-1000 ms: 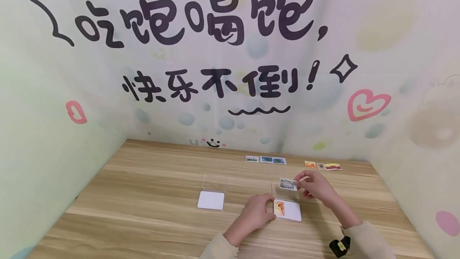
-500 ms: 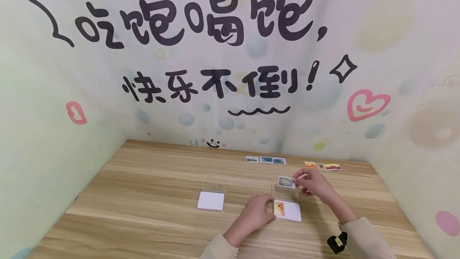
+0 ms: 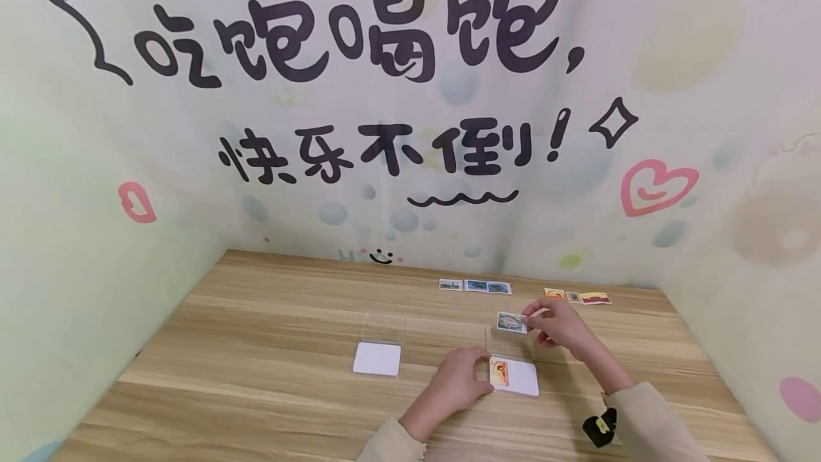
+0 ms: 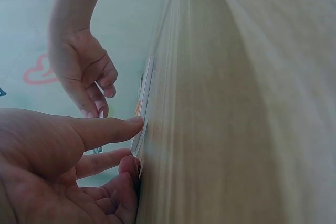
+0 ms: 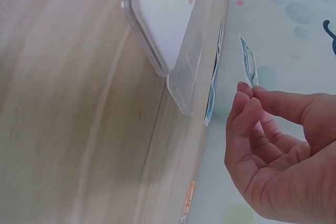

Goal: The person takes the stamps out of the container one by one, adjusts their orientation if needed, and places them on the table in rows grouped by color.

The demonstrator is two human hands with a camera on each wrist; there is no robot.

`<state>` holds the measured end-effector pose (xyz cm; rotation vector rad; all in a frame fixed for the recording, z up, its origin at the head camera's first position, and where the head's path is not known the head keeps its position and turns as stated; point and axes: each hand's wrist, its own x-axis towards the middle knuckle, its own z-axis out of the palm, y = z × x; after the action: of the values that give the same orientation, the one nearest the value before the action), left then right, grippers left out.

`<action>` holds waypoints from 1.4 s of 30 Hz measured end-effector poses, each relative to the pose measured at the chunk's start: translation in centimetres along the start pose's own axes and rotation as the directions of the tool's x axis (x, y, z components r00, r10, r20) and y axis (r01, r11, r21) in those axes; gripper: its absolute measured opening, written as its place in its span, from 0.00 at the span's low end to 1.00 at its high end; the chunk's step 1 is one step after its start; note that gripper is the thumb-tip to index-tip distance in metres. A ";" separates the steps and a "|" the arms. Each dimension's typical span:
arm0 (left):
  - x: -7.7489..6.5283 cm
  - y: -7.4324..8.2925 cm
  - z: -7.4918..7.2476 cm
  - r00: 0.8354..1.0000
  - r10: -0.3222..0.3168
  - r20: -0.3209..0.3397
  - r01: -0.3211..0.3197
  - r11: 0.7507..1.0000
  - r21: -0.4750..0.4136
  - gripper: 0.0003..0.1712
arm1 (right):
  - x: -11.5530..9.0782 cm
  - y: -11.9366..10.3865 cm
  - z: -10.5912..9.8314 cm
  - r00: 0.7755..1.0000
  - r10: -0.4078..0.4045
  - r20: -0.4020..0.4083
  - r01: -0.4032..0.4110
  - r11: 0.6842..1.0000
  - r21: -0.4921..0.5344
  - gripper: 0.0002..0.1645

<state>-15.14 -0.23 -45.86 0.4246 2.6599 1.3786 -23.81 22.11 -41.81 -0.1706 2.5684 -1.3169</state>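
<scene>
On the left of the wooden table (image 3: 224, 334), an open clear case (image 3: 377, 359) with a white base lay apart from your hands. Your left hand (image 3: 454, 378) held the second case (image 3: 524, 378) at its left side, thumb and forefinger spread between the corners. Behind, three bluish cards (image 3: 476, 285) lay in a row. An orange card (image 3: 499, 372) sat on that second case's white base; above its raised clear lid, your right hand (image 3: 564, 325) pinched a grey picture card (image 3: 512, 322) (thumb and forefinger closed on one edge). Three warm-coloured cards (image 3: 574, 297) lay beyond.
</scene>
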 end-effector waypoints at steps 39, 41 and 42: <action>-0.1 0.1 -0.1 1.000 -0.002 0.001 0.002 0.999 -0.034 0.26 | 2.4 -0.5 -0.4 1.000 0.002 0.022 -0.002 1.000 0.014 0.11; -0.1 0.1 -0.1 1.000 -0.004 0.000 0.004 0.999 -0.035 0.26 | 2.5 -0.6 -0.5 1.000 0.004 0.024 -0.005 1.000 0.014 0.11; -0.1 0.1 -0.1 1.000 -0.004 0.000 0.004 0.999 -0.035 0.26 | 2.5 -0.6 -0.5 1.000 0.006 0.024 -0.006 1.000 0.012 0.12</action>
<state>-15.04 -0.25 -45.73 0.4151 2.6310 1.4216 -26.35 21.62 -41.48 -0.1752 2.5384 -1.3199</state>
